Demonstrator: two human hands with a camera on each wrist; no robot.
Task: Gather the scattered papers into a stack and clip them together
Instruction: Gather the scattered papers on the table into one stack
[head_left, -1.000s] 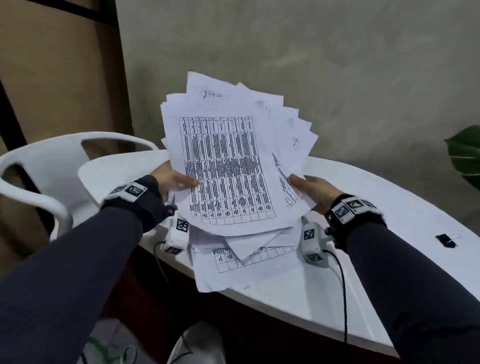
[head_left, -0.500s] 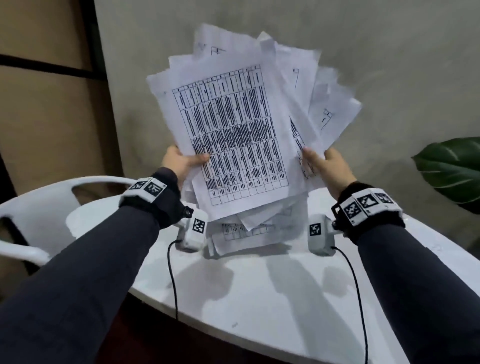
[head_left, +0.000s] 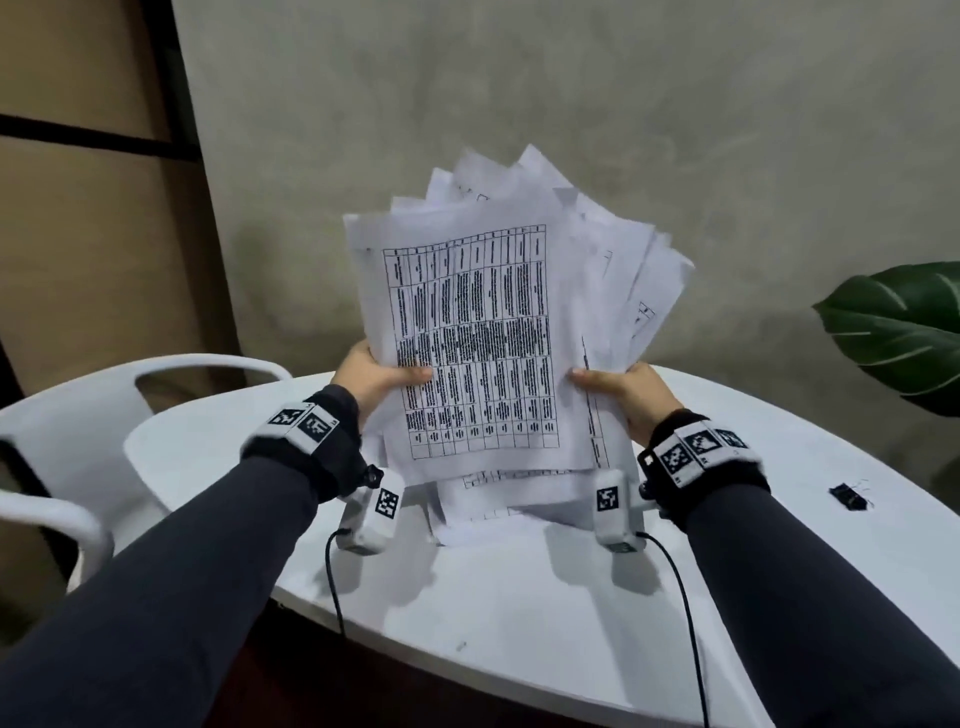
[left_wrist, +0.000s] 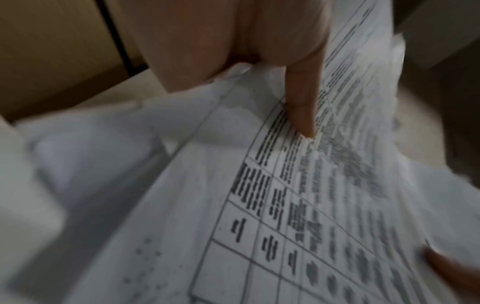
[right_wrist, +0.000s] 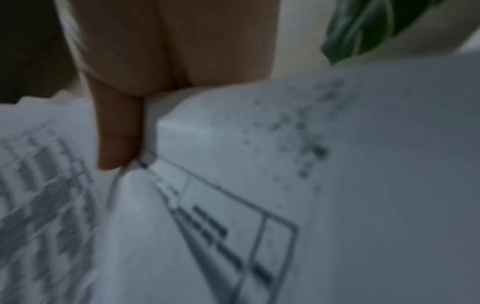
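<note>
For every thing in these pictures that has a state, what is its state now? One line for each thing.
papers: held upright over the table, fanned out, edges uneven, not clipped.
left hand: grips the papers' left edge, thumb on the front sheet.
right hand: grips the papers' right edge.
binder clip: lies on the table, unused, apart from the papers.
chair: unoccupied.

It looked like a plain office or meeting corner: a white oval table (head_left: 519, 623) filled the lower centre, a white plastic chair (head_left: 78, 415) stood at lower left, a bare grey plastered wall (head_left: 571, 130) rose behind, and a large green plant leaf (head_left: 898, 332) showed at right.
</note>
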